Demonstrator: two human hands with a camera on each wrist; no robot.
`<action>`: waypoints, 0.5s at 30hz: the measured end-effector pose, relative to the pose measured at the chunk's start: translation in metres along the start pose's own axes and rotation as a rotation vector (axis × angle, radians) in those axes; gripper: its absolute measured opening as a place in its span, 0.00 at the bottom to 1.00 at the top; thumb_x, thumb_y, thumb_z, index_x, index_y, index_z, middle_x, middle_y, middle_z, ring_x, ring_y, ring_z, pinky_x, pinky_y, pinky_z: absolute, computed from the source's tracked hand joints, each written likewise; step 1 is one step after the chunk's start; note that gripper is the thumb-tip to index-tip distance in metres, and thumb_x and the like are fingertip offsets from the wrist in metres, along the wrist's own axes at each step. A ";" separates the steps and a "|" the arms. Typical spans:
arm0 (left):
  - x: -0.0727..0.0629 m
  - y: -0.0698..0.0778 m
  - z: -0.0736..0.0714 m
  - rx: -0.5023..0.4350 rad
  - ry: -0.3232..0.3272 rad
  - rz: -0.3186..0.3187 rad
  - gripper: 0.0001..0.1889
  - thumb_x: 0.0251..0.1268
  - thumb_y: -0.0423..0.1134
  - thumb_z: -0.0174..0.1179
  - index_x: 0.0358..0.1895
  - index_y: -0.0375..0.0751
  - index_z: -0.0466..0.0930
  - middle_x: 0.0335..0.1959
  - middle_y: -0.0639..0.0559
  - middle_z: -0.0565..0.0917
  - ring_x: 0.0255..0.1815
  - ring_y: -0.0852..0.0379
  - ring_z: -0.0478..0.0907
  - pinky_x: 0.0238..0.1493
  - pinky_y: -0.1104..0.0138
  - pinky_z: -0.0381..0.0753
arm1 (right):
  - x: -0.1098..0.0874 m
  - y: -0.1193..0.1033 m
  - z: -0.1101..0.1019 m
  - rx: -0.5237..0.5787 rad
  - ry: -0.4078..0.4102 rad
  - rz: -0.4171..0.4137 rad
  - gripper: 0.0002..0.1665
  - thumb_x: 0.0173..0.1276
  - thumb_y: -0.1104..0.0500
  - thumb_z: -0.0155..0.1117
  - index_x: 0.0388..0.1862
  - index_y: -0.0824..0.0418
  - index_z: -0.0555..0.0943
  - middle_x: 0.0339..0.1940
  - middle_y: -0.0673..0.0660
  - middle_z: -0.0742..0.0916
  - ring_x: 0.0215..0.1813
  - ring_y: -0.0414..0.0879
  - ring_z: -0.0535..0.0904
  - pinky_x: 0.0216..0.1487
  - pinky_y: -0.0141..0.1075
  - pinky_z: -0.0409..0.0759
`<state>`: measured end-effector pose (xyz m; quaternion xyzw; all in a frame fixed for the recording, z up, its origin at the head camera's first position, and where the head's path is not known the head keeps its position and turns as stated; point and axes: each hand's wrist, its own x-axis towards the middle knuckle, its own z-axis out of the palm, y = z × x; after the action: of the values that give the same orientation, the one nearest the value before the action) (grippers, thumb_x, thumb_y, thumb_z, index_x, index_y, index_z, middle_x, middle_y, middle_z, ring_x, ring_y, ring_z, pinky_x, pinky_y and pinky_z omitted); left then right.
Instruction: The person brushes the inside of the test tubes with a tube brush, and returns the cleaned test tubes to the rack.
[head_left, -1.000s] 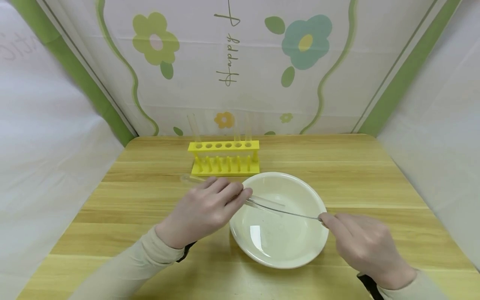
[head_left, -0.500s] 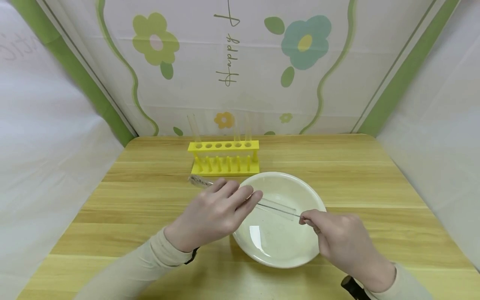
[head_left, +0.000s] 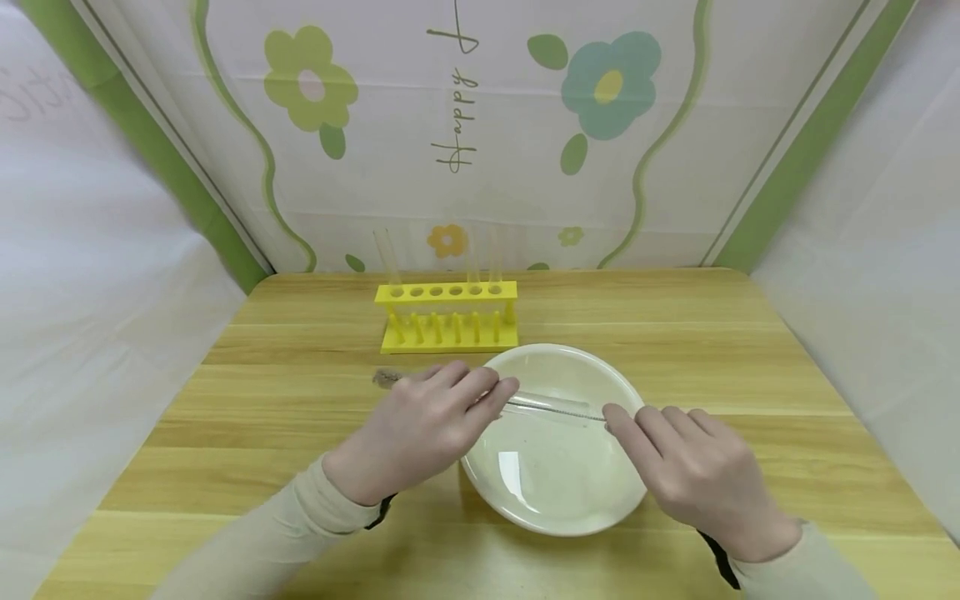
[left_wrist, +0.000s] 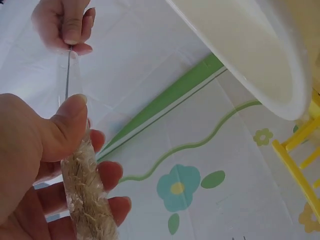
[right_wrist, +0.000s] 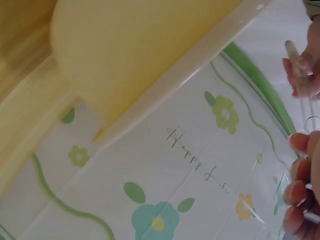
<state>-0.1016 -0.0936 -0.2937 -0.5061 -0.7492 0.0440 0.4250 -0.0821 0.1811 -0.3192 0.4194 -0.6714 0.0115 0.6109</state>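
Note:
My left hand (head_left: 427, 429) grips a clear glass test tube (head_left: 573, 406), tilted over the left part of the white bowl (head_left: 555, 527). Inside it is a test tube brush (left_wrist: 87, 192), its pale bristles packed toward the closed end, as the left wrist view shows. The brush's twisted wire (head_left: 551, 408) runs out of the tube's mouth, where my right hand (head_left: 697, 475) pinches it with thumb and fingertips. That hand is over the bowl's right rim. In the right wrist view the tube's closed end pokes out past the left hand's fingers.
A yellow test tube rack (head_left: 450, 344) stands behind the bowl on the wooden table (head_left: 262, 392), holding 3 clear tubes, one at its left end and two at its right. A white curtain (head_left: 465, 192) printed with flowers hangs behind, with white side panels.
My right hand has moved left, close to the tube's mouth, and the bristles have slid into the closed end. The left hand has shifted slightly right with the tube.

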 end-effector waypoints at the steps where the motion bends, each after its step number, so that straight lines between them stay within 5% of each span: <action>1: -0.001 -0.001 -0.001 -0.017 -0.008 -0.008 0.14 0.77 0.30 0.46 0.47 0.36 0.85 0.35 0.50 0.79 0.29 0.56 0.78 0.28 0.71 0.82 | -0.001 0.002 0.001 -0.003 0.010 -0.031 0.13 0.67 0.74 0.50 0.31 0.70 0.82 0.14 0.53 0.67 0.14 0.41 0.53 0.14 0.27 0.45; 6: -0.004 -0.002 -0.004 -0.076 -0.043 -0.025 0.12 0.76 0.34 0.50 0.48 0.37 0.85 0.36 0.51 0.81 0.30 0.57 0.79 0.26 0.71 0.82 | -0.005 0.007 0.002 -0.019 0.018 -0.133 0.14 0.66 0.76 0.50 0.36 0.70 0.84 0.16 0.55 0.71 0.14 0.42 0.57 0.14 0.27 0.48; 15: -0.004 -0.004 -0.008 -0.095 -0.067 -0.015 0.09 0.66 0.33 0.64 0.48 0.36 0.83 0.36 0.50 0.80 0.30 0.57 0.78 0.24 0.73 0.80 | -0.007 0.009 0.005 -0.080 0.053 -0.104 0.12 0.65 0.75 0.49 0.25 0.67 0.75 0.15 0.51 0.59 0.15 0.39 0.47 0.15 0.28 0.46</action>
<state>-0.0983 -0.1012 -0.2891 -0.5181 -0.7682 0.0223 0.3755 -0.0921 0.1881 -0.3218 0.4285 -0.6323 -0.0362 0.6445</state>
